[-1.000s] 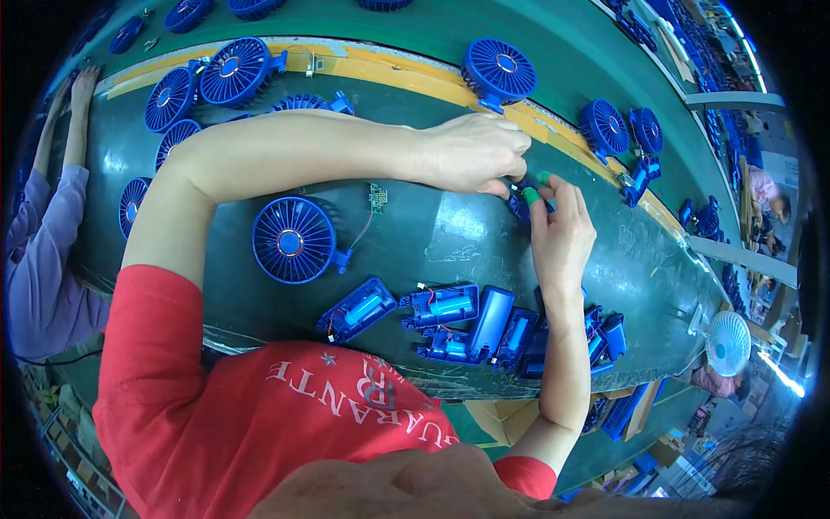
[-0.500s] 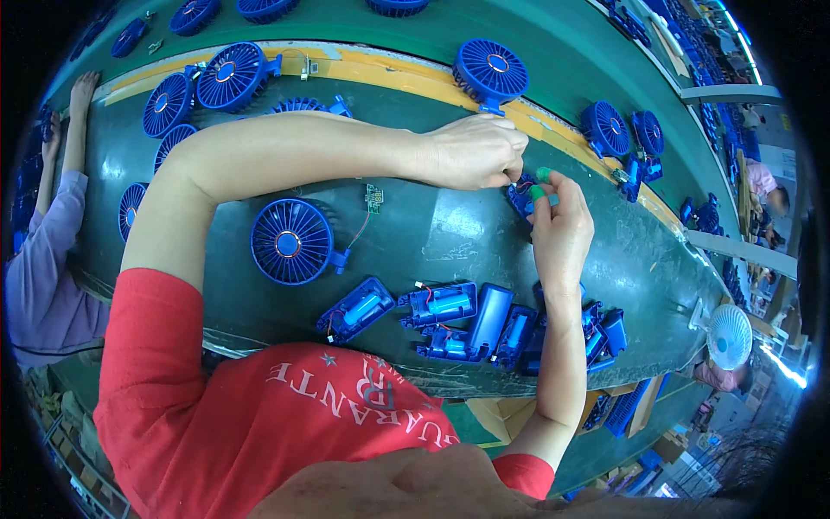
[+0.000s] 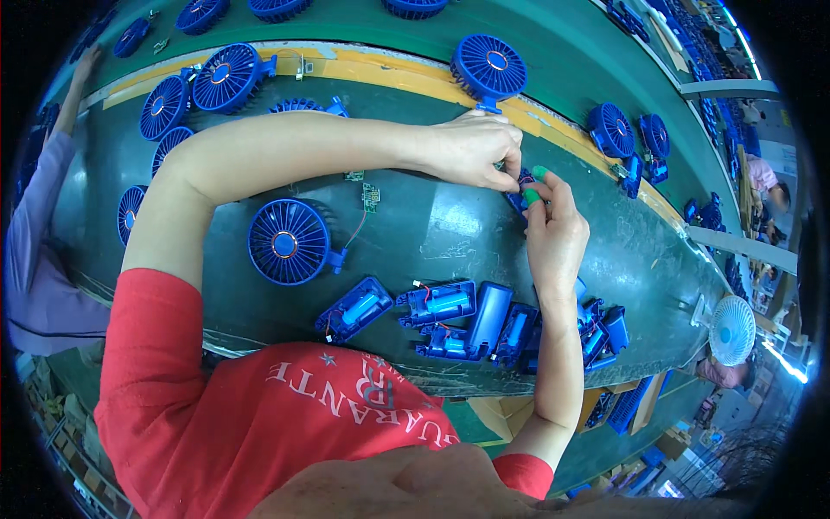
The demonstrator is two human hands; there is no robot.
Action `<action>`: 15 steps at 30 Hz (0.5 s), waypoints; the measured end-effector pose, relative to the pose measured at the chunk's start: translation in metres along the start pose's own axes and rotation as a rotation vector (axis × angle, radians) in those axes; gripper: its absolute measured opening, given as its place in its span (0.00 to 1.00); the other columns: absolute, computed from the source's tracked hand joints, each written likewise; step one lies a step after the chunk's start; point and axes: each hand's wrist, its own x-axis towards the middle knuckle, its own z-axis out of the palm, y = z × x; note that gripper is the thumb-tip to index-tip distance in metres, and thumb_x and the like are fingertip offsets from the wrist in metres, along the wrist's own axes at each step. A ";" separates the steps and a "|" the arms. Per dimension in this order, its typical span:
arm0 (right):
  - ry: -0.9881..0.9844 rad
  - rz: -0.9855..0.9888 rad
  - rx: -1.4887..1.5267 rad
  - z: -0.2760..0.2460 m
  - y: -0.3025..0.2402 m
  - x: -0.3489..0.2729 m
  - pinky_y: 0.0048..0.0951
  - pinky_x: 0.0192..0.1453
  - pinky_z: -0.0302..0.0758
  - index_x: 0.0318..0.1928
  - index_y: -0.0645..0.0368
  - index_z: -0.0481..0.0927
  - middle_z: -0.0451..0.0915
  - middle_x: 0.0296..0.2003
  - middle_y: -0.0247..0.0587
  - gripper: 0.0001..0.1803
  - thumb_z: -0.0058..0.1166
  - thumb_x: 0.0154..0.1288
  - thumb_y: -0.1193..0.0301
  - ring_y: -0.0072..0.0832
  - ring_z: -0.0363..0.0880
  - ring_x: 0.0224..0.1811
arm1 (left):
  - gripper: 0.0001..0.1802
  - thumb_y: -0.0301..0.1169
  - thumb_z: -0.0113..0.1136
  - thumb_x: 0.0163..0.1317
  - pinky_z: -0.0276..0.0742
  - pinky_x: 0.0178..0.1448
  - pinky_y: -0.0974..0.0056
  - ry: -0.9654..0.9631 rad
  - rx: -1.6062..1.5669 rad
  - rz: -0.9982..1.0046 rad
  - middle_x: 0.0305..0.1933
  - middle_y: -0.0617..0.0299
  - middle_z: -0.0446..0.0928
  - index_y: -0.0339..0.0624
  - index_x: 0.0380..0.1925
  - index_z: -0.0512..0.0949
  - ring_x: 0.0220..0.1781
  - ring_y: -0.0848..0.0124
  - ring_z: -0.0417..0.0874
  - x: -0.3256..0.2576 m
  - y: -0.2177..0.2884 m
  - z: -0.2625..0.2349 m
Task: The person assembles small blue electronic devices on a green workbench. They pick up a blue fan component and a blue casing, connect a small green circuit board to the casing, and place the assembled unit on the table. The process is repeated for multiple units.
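My right hand, with green finger covers on thumb and finger, pinches a small blue plastic housing at its right side. Red wire shows at the housing's top. Over its far end, my left hand is closed in a pinch; a small dark-green bit shows between thumb and fingers, too hidden to name. Just beyond that hand stands a blue fan head. Another fan head lies left of centre, wired to a small green circuit board. My left forearm partly covers a further fan.
Blue battery housings with light-blue cells lie in a row along the near edge. More fans sit at far left, and others ride the green belt beyond the yellow strip. A co-worker's sleeve is at left.
My left thumb and fingers have parted slightly, and my right hand has shifted a little left. Fans on the belt have moved right. The co-worker's arm at left has reached farther away.
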 end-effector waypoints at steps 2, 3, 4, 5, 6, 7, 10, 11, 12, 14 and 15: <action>0.010 -0.002 0.003 0.002 -0.001 -0.001 0.38 0.41 0.80 0.48 0.61 0.75 0.85 0.36 0.46 0.15 0.53 0.59 0.81 0.43 0.84 0.37 | 0.08 0.37 0.65 0.55 0.65 0.55 0.61 0.021 -0.009 -0.017 0.31 0.62 0.74 0.45 0.29 0.84 0.44 0.65 0.75 -0.001 0.002 0.000; 0.010 -0.006 0.003 0.002 -0.002 -0.001 0.39 0.41 0.80 0.48 0.61 0.76 0.84 0.37 0.46 0.15 0.53 0.59 0.81 0.44 0.84 0.37 | 0.09 0.37 0.66 0.55 0.65 0.55 0.61 0.010 -0.023 -0.048 0.32 0.61 0.74 0.45 0.30 0.84 0.45 0.65 0.76 0.000 0.003 0.000; 0.009 -0.011 0.002 0.003 -0.003 -0.002 0.39 0.41 0.80 0.47 0.61 0.76 0.84 0.37 0.46 0.15 0.53 0.59 0.81 0.44 0.84 0.37 | 0.09 0.37 0.66 0.54 0.66 0.55 0.60 -0.002 -0.036 -0.080 0.33 0.61 0.75 0.44 0.30 0.84 0.45 0.64 0.76 0.001 0.004 0.000; 0.009 -0.018 0.004 0.003 -0.004 -0.003 0.39 0.41 0.80 0.47 0.61 0.76 0.84 0.38 0.46 0.14 0.53 0.59 0.81 0.44 0.84 0.37 | 0.10 0.37 0.67 0.54 0.67 0.55 0.60 -0.012 -0.048 -0.113 0.34 0.61 0.76 0.44 0.30 0.84 0.46 0.64 0.77 0.001 0.006 -0.001; 0.018 -0.056 0.001 0.003 -0.005 -0.002 0.39 0.40 0.79 0.47 0.61 0.77 0.83 0.38 0.46 0.14 0.54 0.58 0.81 0.44 0.84 0.36 | 0.10 0.37 0.66 0.55 0.68 0.54 0.60 0.001 -0.101 -0.139 0.35 0.60 0.77 0.43 0.31 0.84 0.46 0.64 0.77 0.001 0.005 -0.002; 0.028 -0.094 -0.001 0.002 -0.007 0.000 0.38 0.38 0.79 0.47 0.61 0.77 0.82 0.39 0.46 0.14 0.56 0.58 0.81 0.43 0.83 0.34 | 0.10 0.37 0.66 0.56 0.69 0.54 0.60 0.014 -0.155 -0.165 0.35 0.60 0.77 0.42 0.31 0.84 0.45 0.64 0.78 0.001 0.004 -0.003; 0.009 -0.007 0.069 -0.002 -0.015 0.004 0.36 0.37 0.77 0.44 0.61 0.79 0.79 0.39 0.45 0.14 0.60 0.56 0.79 0.39 0.81 0.32 | 0.11 0.36 0.65 0.58 0.71 0.54 0.61 0.006 -0.331 -0.223 0.37 0.58 0.79 0.40 0.33 0.83 0.46 0.64 0.80 0.003 -0.001 -0.007; -0.002 0.058 0.104 -0.004 -0.017 0.004 0.34 0.36 0.77 0.43 0.61 0.80 0.79 0.39 0.44 0.13 0.61 0.55 0.79 0.37 0.80 0.32 | 0.11 0.36 0.65 0.58 0.72 0.54 0.61 -0.006 -0.392 -0.236 0.38 0.58 0.79 0.39 0.34 0.83 0.46 0.64 0.80 0.004 0.000 -0.009; 0.030 -0.012 0.094 -0.004 -0.013 0.004 0.33 0.37 0.76 0.42 0.61 0.80 0.79 0.38 0.44 0.13 0.62 0.55 0.79 0.36 0.79 0.32 | 0.13 0.37 0.62 0.62 0.72 0.53 0.63 -0.053 -0.354 -0.224 0.38 0.59 0.80 0.37 0.36 0.83 0.45 0.69 0.80 0.004 0.001 -0.012; 0.092 -0.157 0.078 0.002 0.001 0.007 0.31 0.38 0.75 0.41 0.62 0.81 0.79 0.38 0.43 0.11 0.63 0.55 0.78 0.34 0.78 0.33 | 0.14 0.38 0.61 0.65 0.72 0.52 0.65 -0.092 -0.456 -0.244 0.39 0.60 0.80 0.37 0.37 0.82 0.44 0.72 0.79 0.005 0.002 -0.016; 0.104 -0.195 0.109 0.004 0.004 0.009 0.30 0.39 0.74 0.40 0.62 0.81 0.79 0.38 0.43 0.10 0.62 0.56 0.78 0.33 0.78 0.34 | 0.15 0.39 0.60 0.66 0.72 0.51 0.65 -0.110 -0.505 -0.257 0.39 0.61 0.81 0.37 0.37 0.82 0.43 0.74 0.78 0.005 0.002 -0.018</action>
